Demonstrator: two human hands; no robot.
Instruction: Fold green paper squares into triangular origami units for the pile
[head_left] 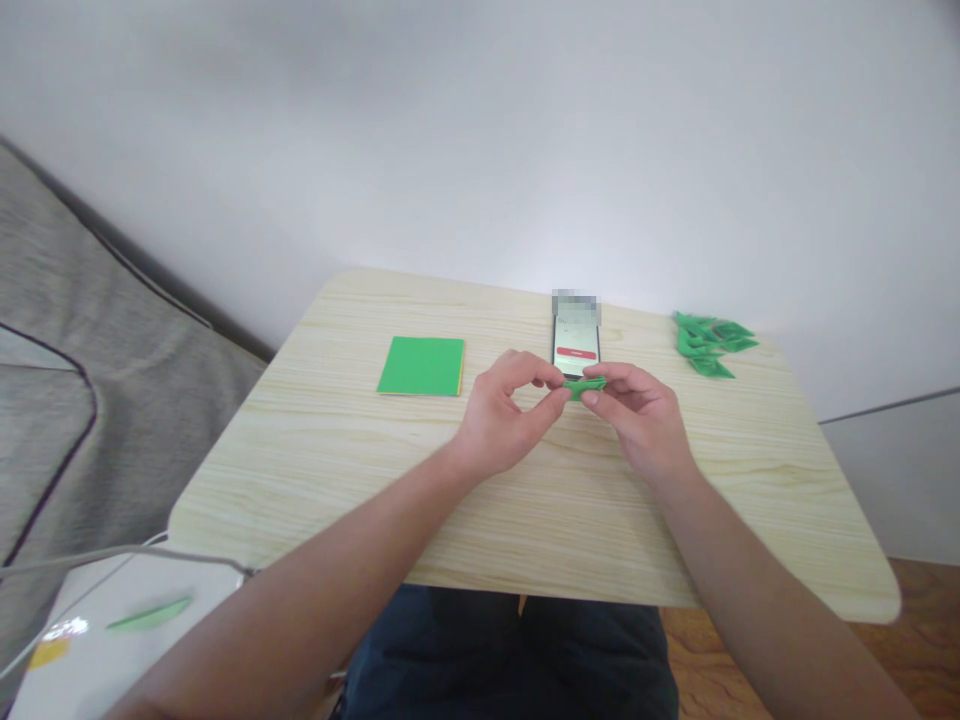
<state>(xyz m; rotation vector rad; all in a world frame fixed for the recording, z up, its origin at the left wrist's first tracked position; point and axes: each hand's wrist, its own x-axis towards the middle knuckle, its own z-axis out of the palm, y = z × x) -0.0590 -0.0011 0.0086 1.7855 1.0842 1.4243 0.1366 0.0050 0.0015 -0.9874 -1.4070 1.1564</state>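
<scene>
My left hand (501,412) and my right hand (643,418) meet above the middle of a light wooden table (360,470). Both pinch a small folded piece of green paper (584,386) between thumb and fingers, one hand at each end. The paper is held just above the tabletop, in front of a phone (576,343) lying flat with its screen lit.
A stack of green square paper sheets (422,366) lies to the left of my hands. Several folded green paper pieces (709,344) are piled at the table's far right. A grey sofa (67,350) stands at left, a white wall behind, and a white surface with a cable (112,555) at lower left.
</scene>
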